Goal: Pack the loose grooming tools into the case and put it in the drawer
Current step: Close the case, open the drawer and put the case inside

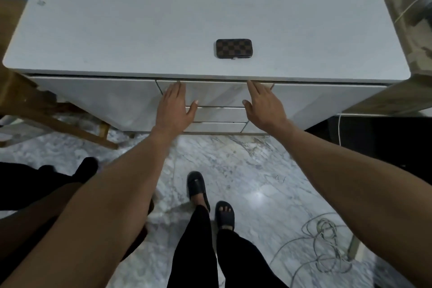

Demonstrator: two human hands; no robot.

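1. One checkered brown grooming case [232, 48], closed, lying flat on the white cabinet top [140, 30], near the front edge and roughly centred; no loose tools visible around it.
2. Two bare hands reaching to the top drawer [216, 93] front, just under the cabinet top's front lip.
3. Left hand [175, 105] spread flat, fingers extended upward, fingertips at the drawer's upper edge, thumb angled out to the right; holding nothing.
4. Right hand [263, 105] likewise spread flat, fingertips at the same upper edge, thumb angled out to the left; holding nothing.
5. Three stacked drawer fronts in the cabinet's middle section, all appearing shut; one plain panel on each side of them.
6. Case well apart from both hands, sitting above and between them.
7. Two feet in black slide sandals [197, 187] on the marble floor [245, 166], black trousers above.
8. One tangle of pale cable [325, 248] on the floor at lower right; one wooden frame [60, 121] at left, beside the cabinet.
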